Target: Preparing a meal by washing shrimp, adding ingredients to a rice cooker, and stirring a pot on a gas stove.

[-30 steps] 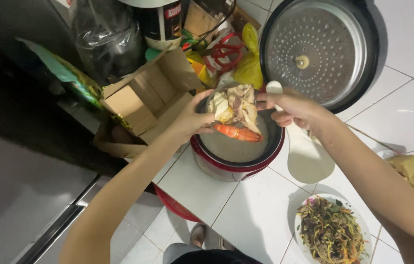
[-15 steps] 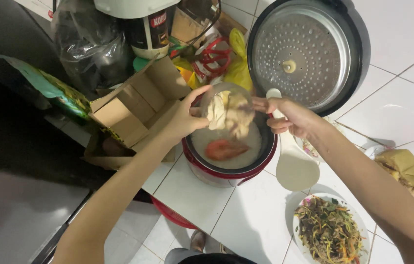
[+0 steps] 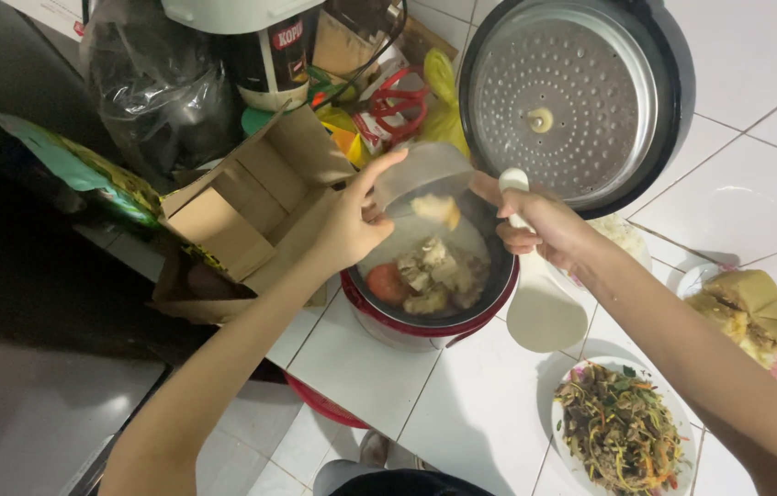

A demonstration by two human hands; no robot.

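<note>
Hands tipping a clear bowl over the red rice cooker
Left hand (image 3: 347,230) and right hand (image 3: 540,225) pinch the tilted bowl (image 3: 421,174) above the cooker (image 3: 430,326); pale chunks and a tomato inside, a white paddle (image 3: 545,312) beside it, bowl blurred

Open brown cardboard box (image 3: 242,216) at the left edge of the white tiled tabletop (image 3: 747,193), flaps spread. Behind it, at the far left corner: crumpled clear plastic bag (image 3: 154,87), dark jar with pale lid (image 3: 271,55), red and yellow packets (image 3: 398,106). Green patterned bag (image 3: 85,170) hangs off the left edge. Plate of mixed shredded vegetables (image 3: 623,432) at the near edge. Yellow-brown wrapped food (image 3: 756,308) near the right edge, well apart from the box.
</note>
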